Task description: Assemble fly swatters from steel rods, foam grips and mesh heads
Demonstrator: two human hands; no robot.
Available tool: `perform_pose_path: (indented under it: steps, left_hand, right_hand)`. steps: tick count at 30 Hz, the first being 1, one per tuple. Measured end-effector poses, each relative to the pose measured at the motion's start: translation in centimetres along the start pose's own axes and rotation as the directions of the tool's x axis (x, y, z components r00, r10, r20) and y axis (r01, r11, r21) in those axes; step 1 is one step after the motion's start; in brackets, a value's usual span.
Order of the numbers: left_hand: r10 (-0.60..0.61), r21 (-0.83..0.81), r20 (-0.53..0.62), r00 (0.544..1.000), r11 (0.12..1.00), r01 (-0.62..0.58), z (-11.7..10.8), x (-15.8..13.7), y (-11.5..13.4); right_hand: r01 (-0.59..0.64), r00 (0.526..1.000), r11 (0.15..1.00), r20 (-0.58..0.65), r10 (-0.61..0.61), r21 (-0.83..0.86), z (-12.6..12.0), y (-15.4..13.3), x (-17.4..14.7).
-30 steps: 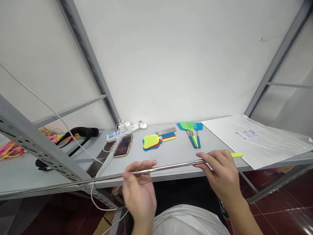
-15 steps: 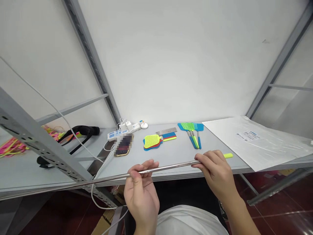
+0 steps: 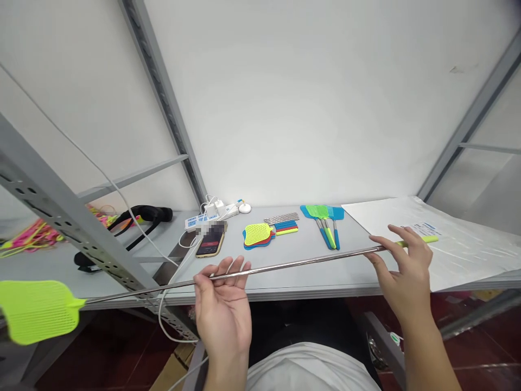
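Observation:
A long fly swatter with a telescopic metal rod (image 3: 297, 263) stretches across the view in front of me. Its yellow-green mesh head (image 3: 38, 312) is at the far left, partly cut off by the frame edge. My left hand (image 3: 223, 304), palm up, pinches the middle of the rod between thumb and forefinger, the other fingers extended. Thumb and fingers of my right hand (image 3: 409, 271) hold the rod's other end by the yellow-green handle (image 3: 429, 239). Behind, assembled swatters (image 3: 325, 222) lie fanned out, beside loose swatter heads (image 3: 258, 234), coloured handles (image 3: 286, 227) and metal rods (image 3: 281, 218).
On the left of the grey table (image 3: 280, 277) are a phone (image 3: 211, 241), a power strip (image 3: 199, 221) and a white cable. A large white plastic bag (image 3: 468, 250) covers the right side. A slotted metal post (image 3: 81, 233) rises close to the rod.
My right hand has moved right with the handle and my left hand slightly left, so they are farther apart. The swatter's mesh head has come into view at the left.

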State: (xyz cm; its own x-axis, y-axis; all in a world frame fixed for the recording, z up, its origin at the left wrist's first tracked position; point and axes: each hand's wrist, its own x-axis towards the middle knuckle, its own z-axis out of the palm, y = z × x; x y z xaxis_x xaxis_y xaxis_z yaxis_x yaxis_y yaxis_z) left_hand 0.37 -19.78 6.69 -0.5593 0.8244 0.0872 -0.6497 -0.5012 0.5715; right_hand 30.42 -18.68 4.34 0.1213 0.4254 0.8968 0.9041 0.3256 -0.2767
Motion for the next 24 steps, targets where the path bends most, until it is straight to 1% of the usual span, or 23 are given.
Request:
perform_pose_path:
  steps: [2, 4, 5, 7, 9, 10, 11, 12, 14, 16, 17, 18, 20, 21, 24]
  left_hand:
    - [-0.088, -0.018, 0.046, 0.995, 0.996, 0.089, 0.3, -0.8, -0.9]
    - [-0.205, -0.01, 0.13, 0.97, 0.978, 0.208, 0.5, -1.7, -1.9]
    - [-0.267, 0.013, 0.185, 0.946, 0.963, 0.269, 0.5, -2.1, -2.4]
    - [-0.385, 0.091, 0.3, 0.873, 0.922, 0.376, 0.5, -2.9, -3.4]
    - [-0.463, 0.182, 0.378, 0.801, 0.886, 0.426, 0.4, -3.5, -4.1]
    - [-0.483, 0.22, 0.393, 0.783, 0.876, 0.429, 0.4, -3.6, -4.3]
    - [-0.487, 0.246, 0.39, 0.781, 0.873, 0.422, 0.3, -3.5, -4.4]
    - [-0.476, 0.253, 0.373, 0.796, 0.878, 0.406, 0.3, -3.3, -4.4]
    - [-0.408, 0.212, 0.306, 0.86, 0.91, 0.356, 0.1, -2.5, -4.1]
    - [-0.278, 0.114, 0.216, 0.936, 0.959, 0.259, -0.2, -1.3, -3.3]
    - [-0.195, 0.062, 0.166, 0.967, 0.98, 0.187, -0.4, -0.6, -2.8]
    - [-0.112, 0.02, 0.12, 0.986, 0.994, 0.11, -0.6, 0.0, -2.3]
    - [0.007, -0.028, 0.041, 0.999, 1.0, -0.006, -0.9, 1.2, -1.2]
    - [0.031, -0.039, 0.008, 0.999, 0.999, -0.031, -1.1, 1.7, -0.8]
    - [0.001, -0.047, -0.06, 0.998, 0.999, -0.004, -1.6, 2.6, -0.1]
  right_hand:
    - [0.028, 1.0, 0.999, 0.014, -0.028, 0.042, 0.5, -0.6, -0.2]
    - [0.083, 0.992, 0.99, 0.086, -0.093, 0.112, 1.2, -1.6, -0.5]
    - [0.105, 0.983, 0.984, 0.135, -0.124, 0.142, 1.6, -2.3, -0.8]
    - [0.123, 0.963, 0.978, 0.217, -0.158, 0.168, 2.4, -3.8, -1.5]
    - [0.114, 0.958, 0.982, 0.244, -0.148, 0.151, 3.1, -5.1, -2.1]
    - [0.109, 0.961, 0.984, 0.239, -0.139, 0.138, 3.3, -5.6, -2.3]
    - [0.105, 0.965, 0.987, 0.228, -0.132, 0.125, 3.4, -5.8, -2.4]
    - [0.104, 0.969, 0.988, 0.213, -0.127, 0.114, 3.3, -5.8, -2.5]
    - [0.101, 0.974, 0.99, 0.191, -0.119, 0.1, 3.0, -5.0, -2.2]
    - [0.08, 0.981, 0.993, 0.171, -0.093, 0.082, 2.4, -3.7, -1.8]
    - [0.066, 0.984, 0.995, 0.161, -0.077, 0.074, 2.1, -3.0, -1.6]
    - [0.051, 0.986, 0.996, 0.153, -0.061, 0.07, 1.8, -2.3, -1.4]
    - [0.03, 0.988, 0.997, 0.152, -0.041, 0.078, 1.3, -1.4, -1.2]
    - [0.028, 0.986, 0.996, 0.163, -0.043, 0.09, 1.2, -1.1, -1.1]
    - [0.046, 0.972, 0.99, 0.222, -0.075, 0.132, 1.0, -0.9, -1.2]
